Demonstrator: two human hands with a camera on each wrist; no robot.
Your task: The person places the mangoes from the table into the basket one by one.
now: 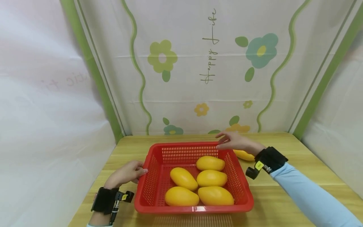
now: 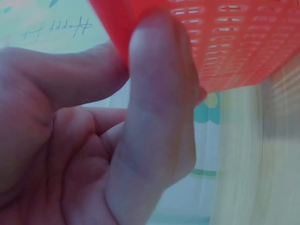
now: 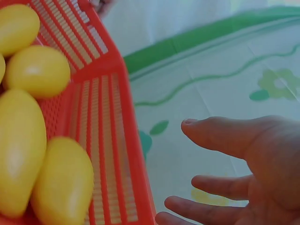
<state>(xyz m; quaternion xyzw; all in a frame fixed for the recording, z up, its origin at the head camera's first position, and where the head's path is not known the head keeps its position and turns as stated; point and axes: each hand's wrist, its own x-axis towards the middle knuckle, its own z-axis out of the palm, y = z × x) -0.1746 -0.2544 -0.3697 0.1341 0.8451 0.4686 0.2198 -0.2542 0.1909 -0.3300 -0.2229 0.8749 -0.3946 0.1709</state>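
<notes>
A red plastic basket [image 1: 194, 209] with slotted walls sits on the wooden table, and several yellow mangoes [image 1: 212, 178] lie inside it. My left hand [image 1: 128, 174] pinches the basket's left rim between thumb and finger; in the left wrist view the finger [image 2: 157, 93] crosses the red rim. At the back right corner, my right hand [image 1: 233, 141] hovers over the rim with fingers spread and nothing between them. The right wrist view shows that hand [image 3: 253, 168] beside the rim, its thumb apart from the other fingers. Another mango [image 1: 244, 155] lies outside the basket, partly hidden by the right wrist.
The wooden table [image 1: 286, 189] runs back to a white curtain [image 1: 181, 91] printed with flowers. White fabric walls with green edging stand to the left and right. Both wrists wear black straps with small cameras.
</notes>
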